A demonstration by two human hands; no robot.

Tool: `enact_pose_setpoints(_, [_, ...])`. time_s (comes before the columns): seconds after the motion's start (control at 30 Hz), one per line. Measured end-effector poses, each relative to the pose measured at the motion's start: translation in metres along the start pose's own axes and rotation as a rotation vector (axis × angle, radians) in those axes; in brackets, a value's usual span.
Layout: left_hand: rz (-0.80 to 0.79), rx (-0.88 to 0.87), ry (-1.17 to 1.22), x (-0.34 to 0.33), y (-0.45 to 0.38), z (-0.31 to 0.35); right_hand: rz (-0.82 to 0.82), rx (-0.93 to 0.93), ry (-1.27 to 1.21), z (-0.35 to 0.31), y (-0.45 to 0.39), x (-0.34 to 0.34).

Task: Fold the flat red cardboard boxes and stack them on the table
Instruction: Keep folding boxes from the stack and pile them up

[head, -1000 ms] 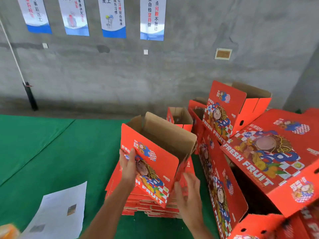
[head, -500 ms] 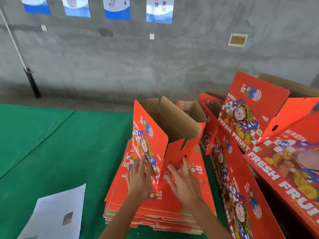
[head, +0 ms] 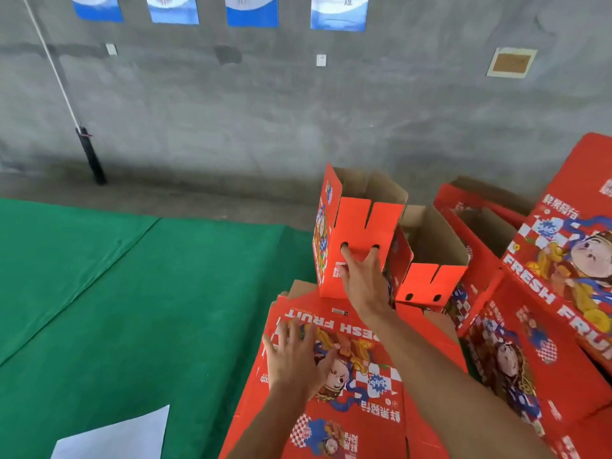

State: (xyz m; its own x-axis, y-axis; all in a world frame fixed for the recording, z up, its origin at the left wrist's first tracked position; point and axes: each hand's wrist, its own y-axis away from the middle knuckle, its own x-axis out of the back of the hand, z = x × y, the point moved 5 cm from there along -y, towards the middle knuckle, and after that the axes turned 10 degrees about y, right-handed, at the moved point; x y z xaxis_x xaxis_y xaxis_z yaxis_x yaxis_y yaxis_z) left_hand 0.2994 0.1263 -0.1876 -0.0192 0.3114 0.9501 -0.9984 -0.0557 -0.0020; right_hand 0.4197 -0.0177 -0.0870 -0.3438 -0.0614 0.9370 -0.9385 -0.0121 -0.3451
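A folded red box [head: 356,223] stands upright at the far end of the stack of flat red boxes [head: 351,415], its open brown inside facing up. My right hand [head: 362,281] reaches out to its near end panel, with two fingertips pushed into the panel's two holes. My left hand [head: 294,357] lies flat on the top flat box, fingers spread, holding nothing. A second folded box [head: 430,260] stands just right of the first.
More folded red boxes [head: 563,260] are piled at the right, some lying on their sides. A green mat [head: 132,293] covers the surface to the left. A white sheet of paper [head: 112,438] lies at the lower left. A grey wall and a black pole [head: 91,157] stand behind.
The box went from being held up in both hands to standing at the far end of the flat stack. My left hand let go and dropped onto the top flat box.
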Motion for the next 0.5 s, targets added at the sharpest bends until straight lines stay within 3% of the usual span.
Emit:
enact_pose_setpoints(0.2, [0.065, 0.013, -0.025, 0.004, -0.027, -0.002, -0.100, -0.082, -0.022, 0.020, -0.041, -0.043])
enact_pose_setpoints(0.4, [0.111, 0.019, 0.031, 0.005, -0.029, -0.004, -0.342, -0.085, -0.118, 0.055, -0.004, -0.104])
enact_pose_setpoints(0.5, [0.081, 0.069, 0.069, -0.001, -0.022, -0.011, -0.331, -0.092, -0.160, 0.060, 0.016, -0.102])
